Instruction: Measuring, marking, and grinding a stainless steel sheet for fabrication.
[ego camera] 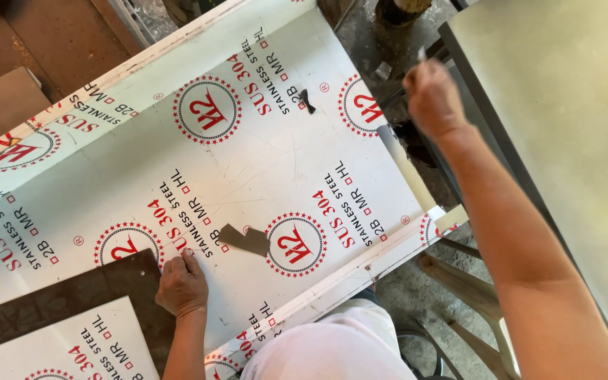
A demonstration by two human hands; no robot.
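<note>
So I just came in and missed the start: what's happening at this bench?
A person leans over a large white film-covered metal sheet printed with red round marks. The left hand presses flat on the sheet next to a dark brown panel. The right hand is raised past the sheet's far edge, pinching a small pale object too small to identify. A small dark scrap lies on the sheet near the middle.

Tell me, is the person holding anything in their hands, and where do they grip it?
The right hand pinches a small thin thing by its lower end; what it is cannot be told. The left hand holds nothing, resting flat on the printed white sheet.
</note>
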